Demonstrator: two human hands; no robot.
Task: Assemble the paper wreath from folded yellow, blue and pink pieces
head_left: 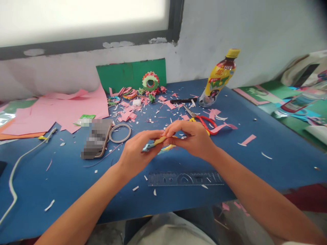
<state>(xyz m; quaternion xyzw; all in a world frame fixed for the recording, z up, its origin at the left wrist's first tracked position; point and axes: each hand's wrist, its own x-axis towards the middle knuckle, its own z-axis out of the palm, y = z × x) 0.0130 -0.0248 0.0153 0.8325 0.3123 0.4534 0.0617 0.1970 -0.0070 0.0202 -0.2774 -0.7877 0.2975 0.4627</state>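
Above the blue table (122,197), a small yellow and light-blue folded paper piece (160,140) is pinched between my two hands. My left hand (136,151) grips it from the left, thumb on top, with a blue end poking out by the palm. From the right, my right hand (192,137) has thumb and fingertips closed on the same paper. Fingers cover part of the folds. Below the hands lies a clear plastic ruler (185,178). Red-handled scissors (204,120) rest open just beyond my right hand.
A phone (95,139) and a tape roll (120,133) lie left, near pink paper sheets (74,109) and a white cable (14,170). Paper scraps (126,115), a folded paper ring (150,82) and a black pen (183,100) are farther back. A yellow-capped bottle (219,78) stands at right.
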